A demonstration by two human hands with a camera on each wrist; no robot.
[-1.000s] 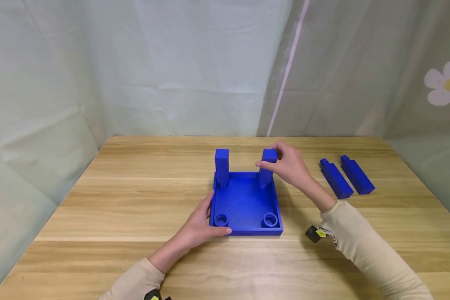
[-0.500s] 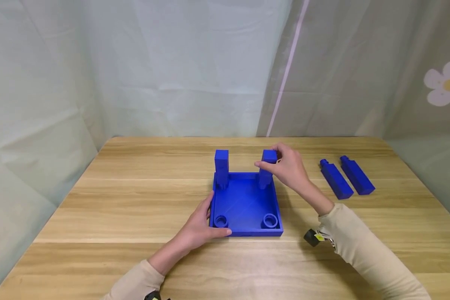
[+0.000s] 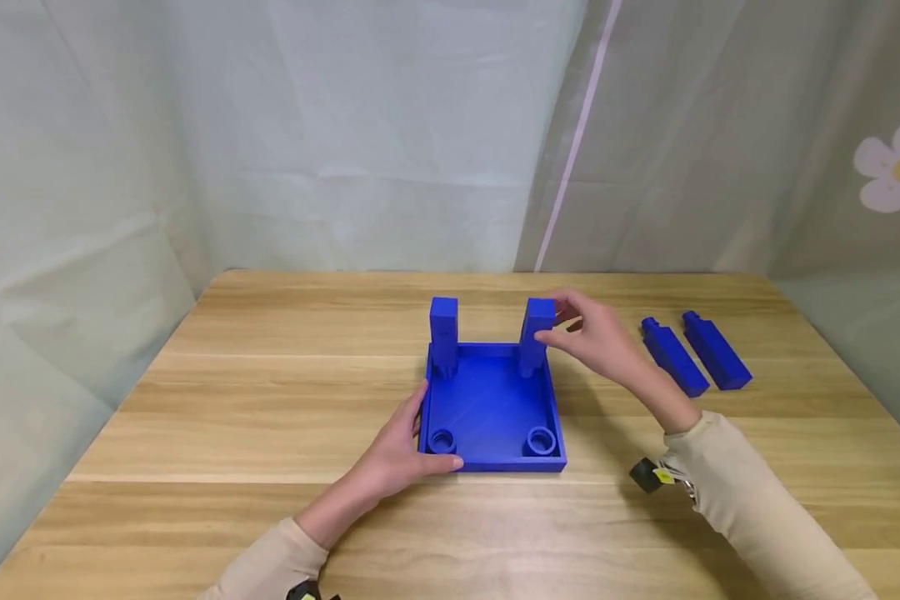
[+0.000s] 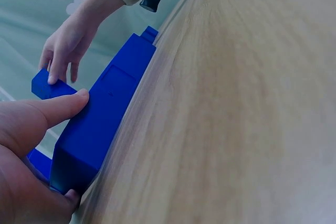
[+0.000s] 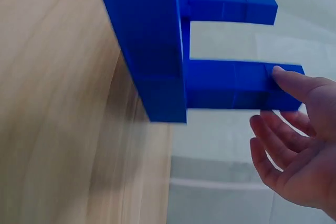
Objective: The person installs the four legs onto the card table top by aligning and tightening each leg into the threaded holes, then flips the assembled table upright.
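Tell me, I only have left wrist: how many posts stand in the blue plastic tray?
Observer: Two blue square plastic posts stand upright in the far corners of the square blue plastic tray.
Operator: Near corners?
Observer: Two round sockets, both empty.
Operator: Any spares?
Observer: Two loose blue posts lie side by side on the wooden table, right of the tray.
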